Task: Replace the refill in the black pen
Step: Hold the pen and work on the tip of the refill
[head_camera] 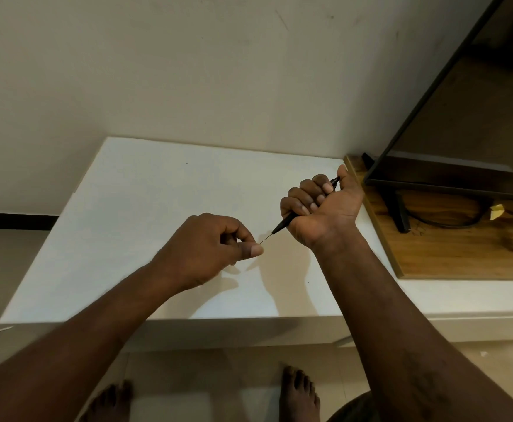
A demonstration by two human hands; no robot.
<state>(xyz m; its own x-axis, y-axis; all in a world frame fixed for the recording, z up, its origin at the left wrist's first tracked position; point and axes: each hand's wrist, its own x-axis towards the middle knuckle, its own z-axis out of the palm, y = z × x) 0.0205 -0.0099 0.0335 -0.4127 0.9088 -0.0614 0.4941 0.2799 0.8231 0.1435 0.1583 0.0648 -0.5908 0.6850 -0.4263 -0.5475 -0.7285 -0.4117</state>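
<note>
The right hand [319, 208] is holding the black pen [283, 224] in a closed fist, with all four fingers curled round the barrel and the palm turned toward the camera. The pen is lying slanted through the fist. Its pointed end is coming out at the lower left of the hand, and its other end is showing at the top, between the forefinger and the thumb.

A very thin refill [267, 238] is sticking out from the pointed end of the pen and is reaching down and left to the left hand [209, 248]. The left hand is pinching the refill's end between the tip of the thumb and the forefinger, and the other fingers are curled in loosely under the palm. The pinched end itself is too small to see clearly.

Both hands are hovering above the right part of a white worktop [145, 190], near its near edge, and are throwing shadows on it. To the right, a dark television [462, 117] is standing on a wooden board [450, 248], with a black cable [450, 222] lying under it. Two bare feet [299, 394] are standing on the floor below the worktop.
</note>
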